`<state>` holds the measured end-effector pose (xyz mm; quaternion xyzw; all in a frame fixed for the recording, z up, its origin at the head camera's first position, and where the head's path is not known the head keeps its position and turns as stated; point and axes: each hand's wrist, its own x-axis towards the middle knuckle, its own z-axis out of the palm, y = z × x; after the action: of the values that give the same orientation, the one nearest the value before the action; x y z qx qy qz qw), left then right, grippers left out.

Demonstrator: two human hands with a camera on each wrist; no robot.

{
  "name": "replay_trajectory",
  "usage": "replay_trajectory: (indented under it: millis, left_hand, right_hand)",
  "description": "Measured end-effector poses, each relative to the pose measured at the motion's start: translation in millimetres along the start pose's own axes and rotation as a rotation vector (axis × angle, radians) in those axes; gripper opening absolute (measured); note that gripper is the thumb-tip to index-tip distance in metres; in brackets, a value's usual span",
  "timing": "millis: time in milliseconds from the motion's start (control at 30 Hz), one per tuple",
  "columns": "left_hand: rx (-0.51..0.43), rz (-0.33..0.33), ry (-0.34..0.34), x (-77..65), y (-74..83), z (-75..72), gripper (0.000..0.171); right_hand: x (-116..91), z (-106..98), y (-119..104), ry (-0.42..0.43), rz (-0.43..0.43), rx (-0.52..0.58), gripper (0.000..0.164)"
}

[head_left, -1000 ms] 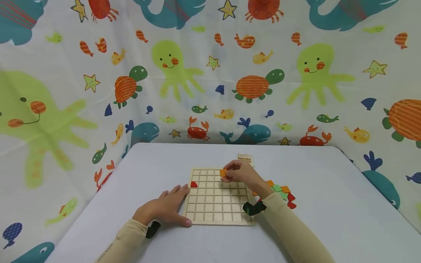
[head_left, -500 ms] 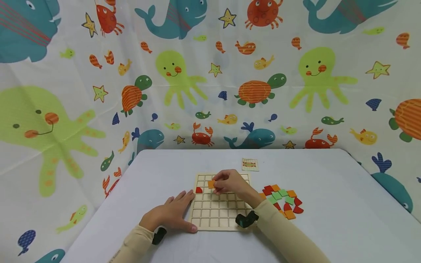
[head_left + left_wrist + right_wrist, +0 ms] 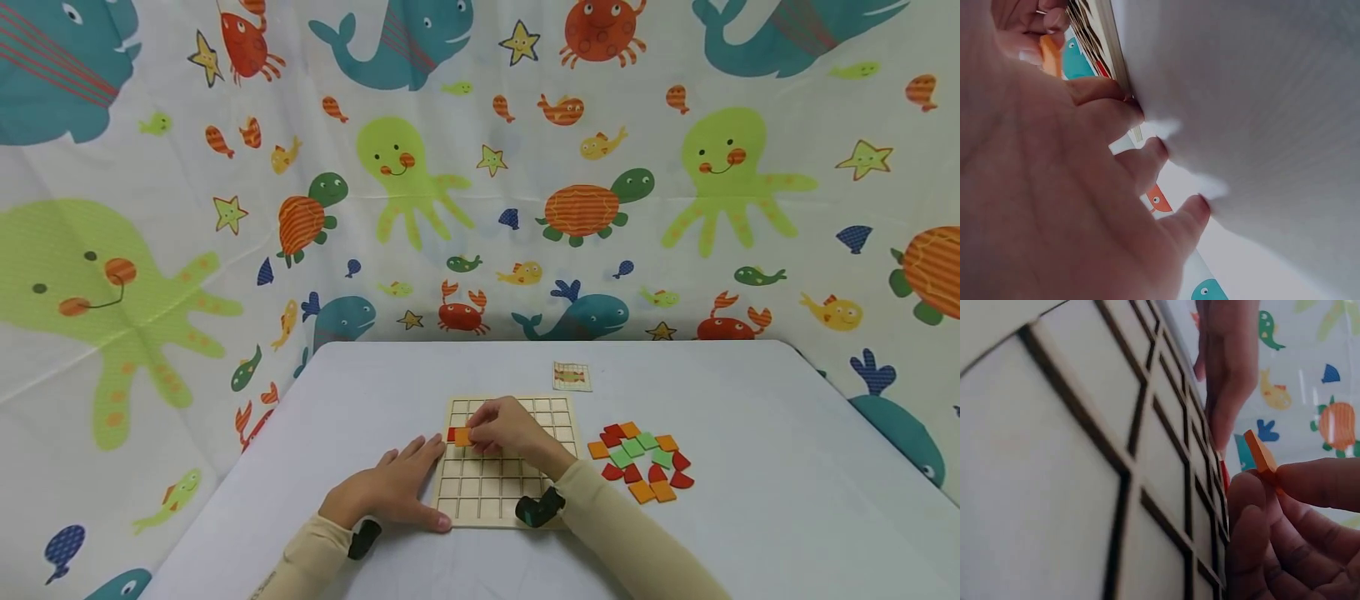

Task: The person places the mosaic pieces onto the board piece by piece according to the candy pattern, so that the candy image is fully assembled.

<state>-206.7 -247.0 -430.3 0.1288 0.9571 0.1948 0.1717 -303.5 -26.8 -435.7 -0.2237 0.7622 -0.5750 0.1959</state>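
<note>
Head view, lower left: left hand (image 3: pixel 393 487) spread, gripping nothing, at board's (image 3: pixel 487 492) left edge. Lower centre: one red piece (image 3: pixel 451 434) on board; orange square (image 3: pixel 462 437) just right, pinched by right hand (image 3: pixel 513 433). Lower right: loose pieces (image 3: pixel 632 447); looks barely started.

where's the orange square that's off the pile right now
In the head view, the orange square is pinched in the right hand, raised over the left part of the grid board, just right of the board's red piece.
</note>
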Motion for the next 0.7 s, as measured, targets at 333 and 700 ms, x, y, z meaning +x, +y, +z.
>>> replay_trajectory:
  millis: [333, 700]
  left_hand:
    - [0.036, -0.029, 0.018, 2.3, 1.3, 2.1, 0.119]
    - [0.039, -0.037, 0.015, 2.8, 2.8, 1.6, 0.119]
  right_hand:
    - [0, 13, 2, 0.051, -0.029, -0.163, 0.004]
    - [2, 20, 2, 0.072, -0.057, -0.225, 0.006]
